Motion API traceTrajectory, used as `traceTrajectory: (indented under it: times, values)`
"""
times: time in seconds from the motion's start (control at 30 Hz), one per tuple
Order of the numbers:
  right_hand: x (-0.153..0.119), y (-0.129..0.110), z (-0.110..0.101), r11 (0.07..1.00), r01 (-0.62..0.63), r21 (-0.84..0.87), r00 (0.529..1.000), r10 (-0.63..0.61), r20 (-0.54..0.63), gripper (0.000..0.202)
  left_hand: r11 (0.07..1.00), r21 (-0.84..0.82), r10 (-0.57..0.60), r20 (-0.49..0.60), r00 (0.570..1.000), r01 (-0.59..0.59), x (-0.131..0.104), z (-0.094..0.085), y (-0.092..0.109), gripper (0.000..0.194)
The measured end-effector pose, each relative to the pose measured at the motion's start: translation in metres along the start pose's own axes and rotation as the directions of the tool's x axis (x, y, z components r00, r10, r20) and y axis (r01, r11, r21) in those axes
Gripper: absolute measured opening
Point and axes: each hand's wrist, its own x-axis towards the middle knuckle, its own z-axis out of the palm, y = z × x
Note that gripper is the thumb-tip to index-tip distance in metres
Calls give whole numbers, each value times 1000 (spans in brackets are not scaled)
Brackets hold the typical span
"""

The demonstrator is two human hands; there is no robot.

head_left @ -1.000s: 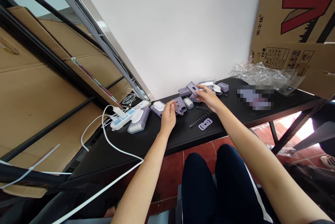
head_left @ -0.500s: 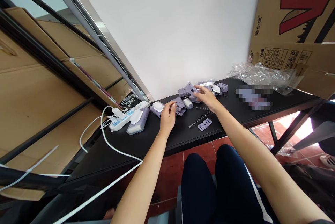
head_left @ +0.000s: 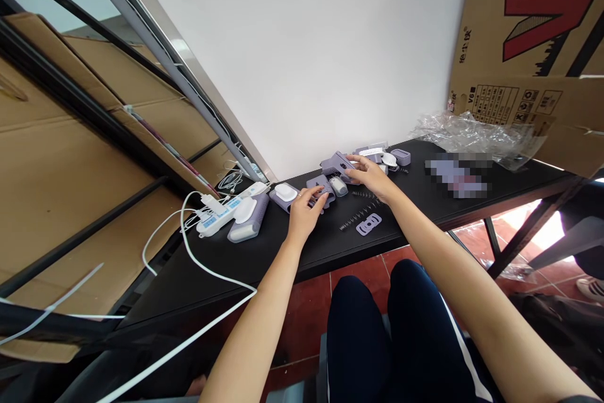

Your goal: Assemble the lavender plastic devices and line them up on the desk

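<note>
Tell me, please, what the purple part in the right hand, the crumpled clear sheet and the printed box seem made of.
Purple part: probably hard plastic, matte; even colour, crisp edges.
Crumpled clear sheet: likely thin plastic film, glossy; see-through, bright creases.
Printed box: apparently cardboard, dull; brown surface.

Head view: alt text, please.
The right hand grips a purple part; the left hand is at a second purple part on a black table. A white power strip lies to the left, clear plastic to the right.
</note>
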Motion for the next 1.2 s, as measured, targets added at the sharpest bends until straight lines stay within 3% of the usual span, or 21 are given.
traceTrajectory:
  times: [0.3, 1.2]
  values:
    - [-1, -1, 1, 999, 10, -33, 1000, -11, -16, 56, 1000, 18, -24, -43, 999, 25, 0, 0, -1, 24]
    - [-1, -3, 2, 1000, -18, -22, 1000, 18, -17, 53, 999, 47, 12, -28, 1000, -11, 1, -2, 2, 27]
